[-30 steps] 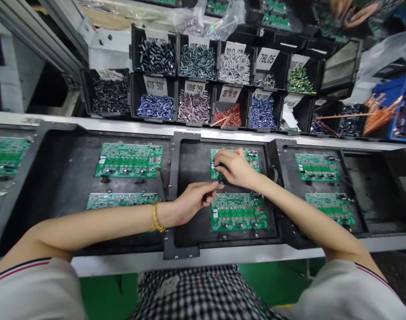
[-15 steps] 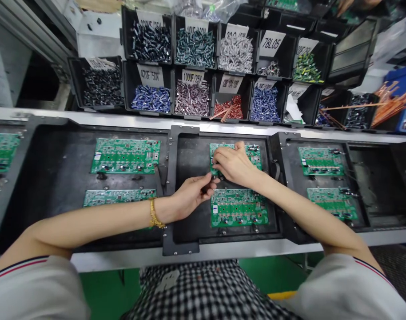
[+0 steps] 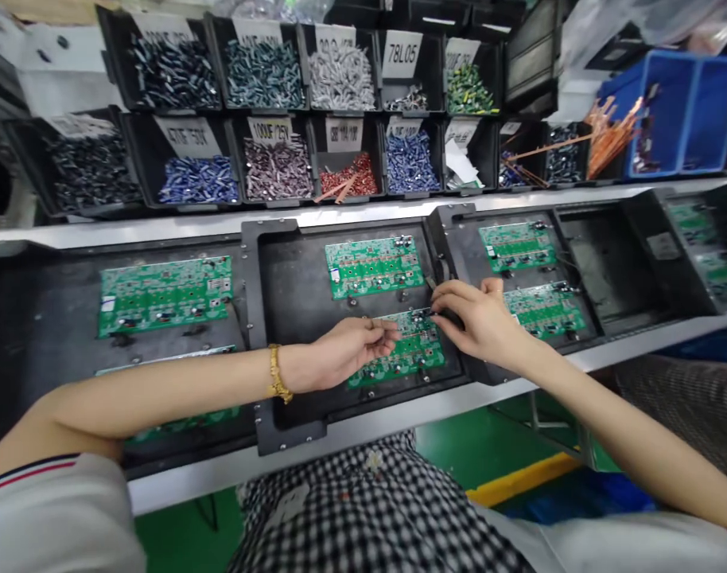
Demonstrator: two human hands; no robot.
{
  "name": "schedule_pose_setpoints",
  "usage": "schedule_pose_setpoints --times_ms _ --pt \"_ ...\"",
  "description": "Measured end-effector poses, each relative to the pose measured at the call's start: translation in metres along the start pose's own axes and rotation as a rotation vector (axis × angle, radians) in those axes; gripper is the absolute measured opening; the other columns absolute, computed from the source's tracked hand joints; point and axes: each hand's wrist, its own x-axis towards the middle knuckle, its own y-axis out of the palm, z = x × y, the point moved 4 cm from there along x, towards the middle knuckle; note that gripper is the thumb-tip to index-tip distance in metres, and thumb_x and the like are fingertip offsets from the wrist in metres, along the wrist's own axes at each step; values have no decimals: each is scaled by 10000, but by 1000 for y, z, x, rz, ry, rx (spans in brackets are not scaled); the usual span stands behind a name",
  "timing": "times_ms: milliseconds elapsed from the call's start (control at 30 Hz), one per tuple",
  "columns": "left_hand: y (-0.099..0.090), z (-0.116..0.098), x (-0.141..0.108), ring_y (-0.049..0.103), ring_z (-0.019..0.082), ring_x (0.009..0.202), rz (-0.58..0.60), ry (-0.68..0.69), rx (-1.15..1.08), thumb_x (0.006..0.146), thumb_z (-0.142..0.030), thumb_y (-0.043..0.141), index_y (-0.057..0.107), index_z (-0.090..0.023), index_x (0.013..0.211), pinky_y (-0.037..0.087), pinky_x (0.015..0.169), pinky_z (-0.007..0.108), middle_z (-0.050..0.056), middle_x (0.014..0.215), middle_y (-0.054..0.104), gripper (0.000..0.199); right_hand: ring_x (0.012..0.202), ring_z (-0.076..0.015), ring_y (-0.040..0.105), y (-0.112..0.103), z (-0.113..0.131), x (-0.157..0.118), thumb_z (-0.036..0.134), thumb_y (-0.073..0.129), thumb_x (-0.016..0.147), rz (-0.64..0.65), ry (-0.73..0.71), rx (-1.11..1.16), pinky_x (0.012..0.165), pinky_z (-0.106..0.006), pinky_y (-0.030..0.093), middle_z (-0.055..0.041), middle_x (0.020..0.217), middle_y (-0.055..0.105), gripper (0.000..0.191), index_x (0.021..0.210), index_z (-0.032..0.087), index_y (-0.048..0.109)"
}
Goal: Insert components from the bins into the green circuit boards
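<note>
In the middle black tray (image 3: 292, 318) lie two green circuit boards, one behind the other. My right hand (image 3: 480, 322) pinches a small dark electronic component at the top right corner of the nearer circuit board (image 3: 399, 358), beside a cluster of small parts standing there. Over that board's left part hovers my left hand (image 3: 345, 350), its fingers curled together; whatever they hold is too small to make out. The farther circuit board (image 3: 372, 267) lies uncovered, with small components along its lower edge and top right corner.
Black bins of loose components, such as purple capacitors (image 3: 277, 171) and white parts (image 3: 341, 79), line the back behind a metal rail (image 3: 363, 211). Neighbouring trays hold a left board (image 3: 164, 294) and a right board (image 3: 519, 245). A blue bin (image 3: 665, 111) stands far right.
The view has turned to the right. My right hand has gone from the farther board to the nearer board's top right corner. My left hand now lies over the nearer board.
</note>
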Motion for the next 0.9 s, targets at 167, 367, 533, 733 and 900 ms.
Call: schedule_pose_setpoints --times_ms 167,367,533,733,900 --pt "0 3 10 431 27 446 81 42 180 917 -201 502 599 -73 749 335 436 138 34 664 588 232 953 -202 564 22 -15 -13 194 481 851 -32 54 -13 705 -331 187 -79 1034 612 105 813 154 571" --pt "-1 0 13 300 10 423 86 140 243 884 -162 510 637 -74 806 164 402 153 -3 633 509 174 916 -193 555 22 -10 -9 198 489 848 -27 32 -44 692 -336 185 -64 977 611 98 796 152 559" --pt "-4 0 16 281 22 433 83 136 231 874 -249 545 622 -71 699 131 410 193 17 634 513 261 930 -215 541 23 -9 -10 230 484 877 -14 22 -106 691 -343 183 -74 959 619 137 787 155 556" --pt "-3 7 15 284 32 440 91 165 255 853 -357 584 565 -95 642 156 442 205 -8 590 467 337 884 -186 589 12 15 -4 334 521 886 -136 11 61 722 -338 198 -52 958 666 171 870 169 562" --pt "-5 -15 7 284 65 441 147 155 503 928 -363 445 559 -120 676 161 464 234 11 595 498 368 785 -138 608 1 42 9 207 484 872 -142 -85 214 733 -325 208 -6 872 672 65 859 170 536"
